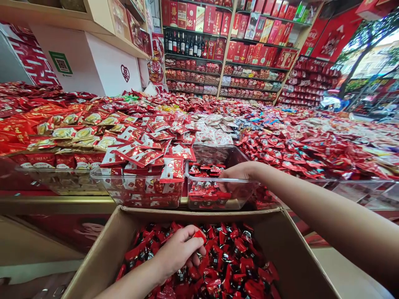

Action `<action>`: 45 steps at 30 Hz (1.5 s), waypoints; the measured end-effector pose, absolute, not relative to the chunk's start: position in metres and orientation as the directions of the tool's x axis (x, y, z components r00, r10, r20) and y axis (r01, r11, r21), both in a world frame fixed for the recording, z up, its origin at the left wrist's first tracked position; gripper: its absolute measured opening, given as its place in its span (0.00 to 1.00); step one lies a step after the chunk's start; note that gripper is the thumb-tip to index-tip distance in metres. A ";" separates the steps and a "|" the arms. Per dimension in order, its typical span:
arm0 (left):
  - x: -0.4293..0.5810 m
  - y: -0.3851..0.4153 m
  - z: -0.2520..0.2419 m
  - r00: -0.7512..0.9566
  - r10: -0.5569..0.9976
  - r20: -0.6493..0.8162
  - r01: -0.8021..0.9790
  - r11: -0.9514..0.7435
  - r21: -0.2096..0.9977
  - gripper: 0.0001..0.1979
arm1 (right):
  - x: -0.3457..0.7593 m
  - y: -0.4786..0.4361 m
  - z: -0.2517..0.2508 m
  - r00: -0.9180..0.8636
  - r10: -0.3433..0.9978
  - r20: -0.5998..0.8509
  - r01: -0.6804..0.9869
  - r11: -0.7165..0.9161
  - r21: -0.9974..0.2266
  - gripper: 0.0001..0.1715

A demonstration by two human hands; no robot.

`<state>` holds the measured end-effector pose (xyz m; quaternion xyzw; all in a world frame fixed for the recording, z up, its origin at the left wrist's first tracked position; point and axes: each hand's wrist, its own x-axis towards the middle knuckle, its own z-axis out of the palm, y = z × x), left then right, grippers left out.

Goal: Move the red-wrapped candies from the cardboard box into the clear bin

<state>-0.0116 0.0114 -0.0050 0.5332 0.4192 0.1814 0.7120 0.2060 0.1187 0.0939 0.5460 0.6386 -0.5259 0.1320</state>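
Observation:
A cardboard box [102, 253] right in front of me is full of small red and black wrapped candies [240, 265]. My left hand [179, 251] is down in the box, fingers closed around a bunch of these candies. My right hand [238, 174] reaches over the rim into a clear plastic bin [249, 193] on the display counter. That bin is partly filled with the same red candies [205, 193]. The right hand's fingers curl down inside the bin; what they hold is hidden.
Neighbouring clear bins hold red-and-white packets [146, 158] and gold-wrapped sweets [71, 133]. The wide counter is heaped with red candies [311, 145]. Shelves of red gift boxes and wine bottles [187, 43] line the back wall. A white box [93, 62] stands at the left.

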 end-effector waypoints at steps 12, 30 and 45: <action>-0.013 0.013 0.004 0.664 0.626 -0.409 0.104 0.463 0.880 0.07 | 0.201 0.119 0.096 -0.437 0.581 -0.686 0.855 0.031 -0.518 0.10; -0.011 0.010 0.001 0.663 0.612 -0.431 0.116 0.484 0.867 0.06 | 0.205 0.120 0.089 -0.540 0.501 -0.676 0.673 -0.225 -0.704 0.15; -0.010 0.011 -0.008 0.663 0.604 -0.443 0.138 0.483 0.865 0.05 | 0.209 0.130 0.082 -0.388 0.457 -0.800 0.847 -0.164 -0.505 0.16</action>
